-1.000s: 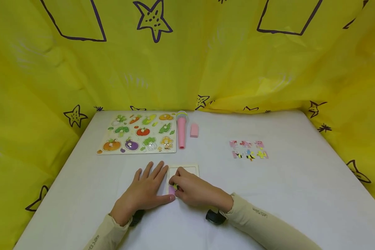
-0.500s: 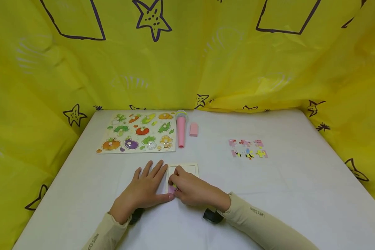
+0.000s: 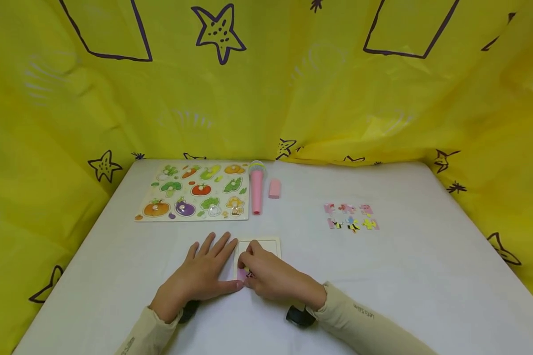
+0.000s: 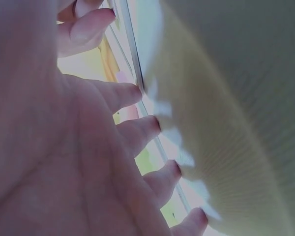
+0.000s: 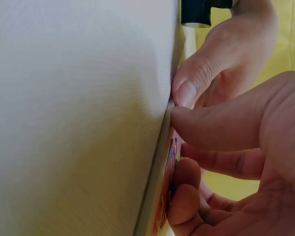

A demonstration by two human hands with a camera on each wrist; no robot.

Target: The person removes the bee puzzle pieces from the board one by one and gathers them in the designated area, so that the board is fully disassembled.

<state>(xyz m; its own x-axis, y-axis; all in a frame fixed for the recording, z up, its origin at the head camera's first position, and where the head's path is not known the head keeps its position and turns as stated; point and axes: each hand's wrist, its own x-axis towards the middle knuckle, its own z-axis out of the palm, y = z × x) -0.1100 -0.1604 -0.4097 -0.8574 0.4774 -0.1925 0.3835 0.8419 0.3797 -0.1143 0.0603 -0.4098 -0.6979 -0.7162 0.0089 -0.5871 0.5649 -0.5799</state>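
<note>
Hands (image 3: pixel 198 274) (image 3: pixel 275 272) barely moved, puzzle piece (image 3: pixel 241 275) in tray (image 3: pixel 271 246)

The person's left grip (image 3: pixel 204 273), a bare hand, is lying with fingers spread on the white counter (image 3: pixel 404 276), its thumb reaching the near left corner of a small framed board (image 3: pixel 270 239). The right grip (image 3: pixel 268 273) is pinching a pink puzzle piece (image 3: pixel 241 275) inside it. Six loose pieces (image 3: pixel 353 225) are lying rightward; a vegetable board (image 3: pixel 217 191), pink microphone (image 3: pixel 257 192) and pink block (image 3: pixel 274 189) are resting farther back.
</note>
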